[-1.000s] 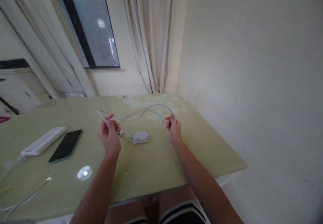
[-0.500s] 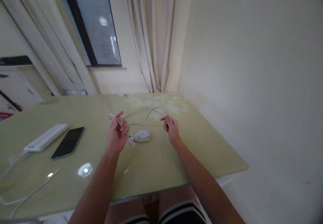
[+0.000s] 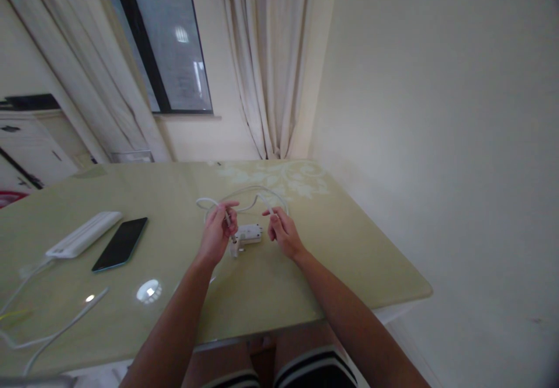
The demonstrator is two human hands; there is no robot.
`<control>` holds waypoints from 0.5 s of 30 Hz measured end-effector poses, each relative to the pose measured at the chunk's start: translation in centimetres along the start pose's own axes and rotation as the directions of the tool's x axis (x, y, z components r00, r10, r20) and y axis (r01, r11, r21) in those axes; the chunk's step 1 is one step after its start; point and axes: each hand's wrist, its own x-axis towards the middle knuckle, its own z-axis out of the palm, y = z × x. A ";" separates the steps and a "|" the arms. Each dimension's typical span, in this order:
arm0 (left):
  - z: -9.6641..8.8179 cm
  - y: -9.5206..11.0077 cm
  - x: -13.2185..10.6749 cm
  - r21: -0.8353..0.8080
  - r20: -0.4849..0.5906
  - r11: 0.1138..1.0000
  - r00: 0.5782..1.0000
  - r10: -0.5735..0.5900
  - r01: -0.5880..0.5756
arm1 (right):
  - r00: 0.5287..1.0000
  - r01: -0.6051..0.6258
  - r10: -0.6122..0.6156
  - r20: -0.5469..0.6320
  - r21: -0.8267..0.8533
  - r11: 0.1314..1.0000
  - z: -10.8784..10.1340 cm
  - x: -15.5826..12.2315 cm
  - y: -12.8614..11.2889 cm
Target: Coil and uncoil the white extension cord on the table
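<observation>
A white cable (image 3: 238, 190) loops over the table between my two hands. My left hand (image 3: 220, 230) is closed on one end of it, with the cable end pointing down out of the fingers. My right hand (image 3: 283, 232) pinches the cable farther along, at the right side of the loop. Just beyond the left fingers lies a white block-shaped device (image 3: 250, 234), perhaps a charger. A small pale piece (image 3: 236, 250) sits at its left end, below the left hand; I cannot tell whether it hangs from the cable.
To the left lie a black phone (image 3: 120, 244) and a long white power strip or bank (image 3: 85, 235) with a cord. Another white cable (image 3: 65, 331) runs near the front left edge. The glossy table (image 3: 349, 271) meets a wall (image 3: 437, 143) on the right.
Both hands have come closer together: the left moved right, the right moved left and slightly down. The cable loop between them has narrowed.
</observation>
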 end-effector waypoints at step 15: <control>0.7 0.5 0.0 -0.004 -0.233 0.992 0.964 0.124 -0.129 | 0.994 0.049 -0.053 -0.094 -0.045 0.998 0.0 0.2 -0.1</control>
